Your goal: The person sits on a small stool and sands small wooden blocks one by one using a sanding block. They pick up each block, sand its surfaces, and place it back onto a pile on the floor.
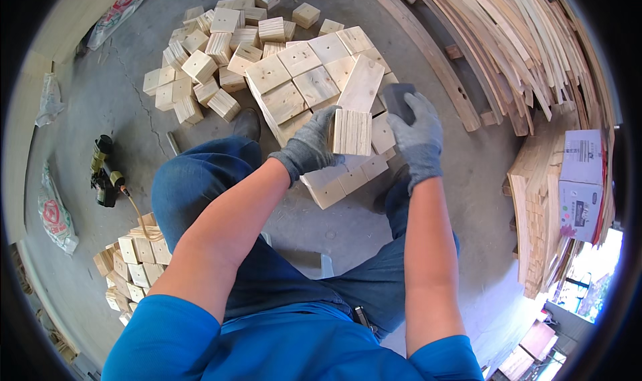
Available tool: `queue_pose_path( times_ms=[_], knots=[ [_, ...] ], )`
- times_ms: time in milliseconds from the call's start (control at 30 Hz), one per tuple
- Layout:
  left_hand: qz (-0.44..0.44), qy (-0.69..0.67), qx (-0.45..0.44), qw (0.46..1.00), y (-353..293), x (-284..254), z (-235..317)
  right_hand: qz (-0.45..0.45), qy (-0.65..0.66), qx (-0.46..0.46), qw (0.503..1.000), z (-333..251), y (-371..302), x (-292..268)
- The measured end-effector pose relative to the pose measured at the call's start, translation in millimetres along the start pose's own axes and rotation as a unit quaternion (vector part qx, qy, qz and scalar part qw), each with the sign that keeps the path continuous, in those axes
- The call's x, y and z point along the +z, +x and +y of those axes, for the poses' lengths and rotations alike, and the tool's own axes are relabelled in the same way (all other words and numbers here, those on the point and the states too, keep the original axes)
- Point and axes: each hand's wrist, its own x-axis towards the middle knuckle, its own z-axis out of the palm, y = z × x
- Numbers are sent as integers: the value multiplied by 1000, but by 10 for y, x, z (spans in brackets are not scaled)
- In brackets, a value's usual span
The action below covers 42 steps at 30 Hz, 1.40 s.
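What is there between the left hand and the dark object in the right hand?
The head view shows a layered wooden block, held by the left hand, between that hand and the dark object. Past the block's right edge, stacked blocks show underneath.

Both arms point(224, 227) are stretched forward from short blue sleeves point(164, 334). The left forearm point(251, 197) is slanted inward, toward the right, while the right forearm point(433, 237) is held nearly straight ahead. The left hand point(309, 146), gloved in grey, is closed in a grip. The right hand point(420, 135), likewise gloved, is held apart from it, curled in a grip. The legs point(194, 177) are bent and spread wide.
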Motion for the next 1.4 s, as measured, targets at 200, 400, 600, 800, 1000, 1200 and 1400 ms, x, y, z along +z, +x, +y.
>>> queue_pose_path(
  times_ms=[200, 400, 600, 800, 1000, 1200, 1400],
  knots=[
    [-15, -1, -39, 999, 24, 16, 17, 14, 53, 107, 993, 631, -652, -530],
    [-33, -57, -67, 996, 47, -75, 362, 73, 151, 186, 968, 526, -1161, -968],
    [50, 45, 56, 996, 7, -153, 359, 131, 261, 277, 916, 726, -1369, -1091],
    [0, 104, 75, 992, 157, -216, 871, 164, 319, 293, 886, 827, -1452, -1304],
    [-79, 173, 108, 976, 745, 482, 1478, 186, 377, 284, 862, 1009, -1558, -1424],
    [-106, 152, 114, 976, 1893, 1364, 1773, 158, 401, 310, 847, 1052, -1608, -1593],
    [-200, 443, 158, 859, 2347, 2405, 1970, 169, 492, 346, 781, 1154, -1670, -1728]
  ],
)
